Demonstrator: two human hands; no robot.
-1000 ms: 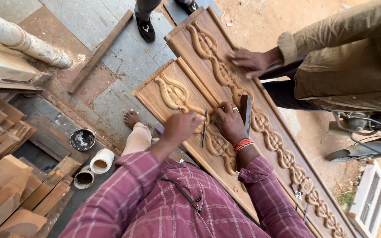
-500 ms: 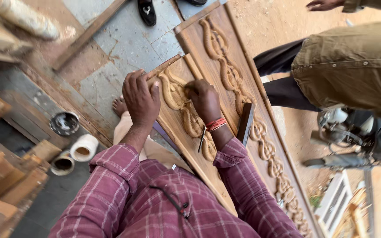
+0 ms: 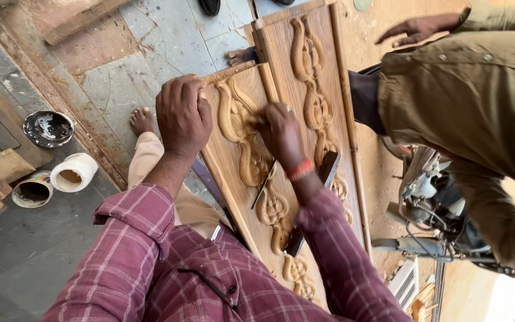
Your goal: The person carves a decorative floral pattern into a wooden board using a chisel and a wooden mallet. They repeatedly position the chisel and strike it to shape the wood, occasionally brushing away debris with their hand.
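Head view: left hand [image 3: 183, 113] clamps carved panel [image 3: 239, 173] top edge; right hand [image 3: 278, 134] pinches chisel [image 3: 264, 185]; keep panel steady, cuts shallow.

Two carved wooden panels: one near [image 3: 239, 155], one far [image 3: 305, 71]. Left on the floor: one black bowl [image 3: 47, 128], two white containers [image 3: 74, 172] [image 3: 32, 191]. Three hands: two [image 3: 183, 113] [image 3: 281, 134] on the near panel, a co-worker's hand [image 3: 421, 28] far right.

Open grey floor [image 3: 150, 53] at upper centre, passable. Blocked on the right by a co-worker's olive sleeve [image 3: 478, 101] and a motorbike [image 3: 436, 209]. Crowded at left by a paint bowl [image 3: 47, 127], a tape roll [image 3: 74, 172], a tin [image 3: 32, 191]. Carved panels [image 3: 305, 89] filling the middle.
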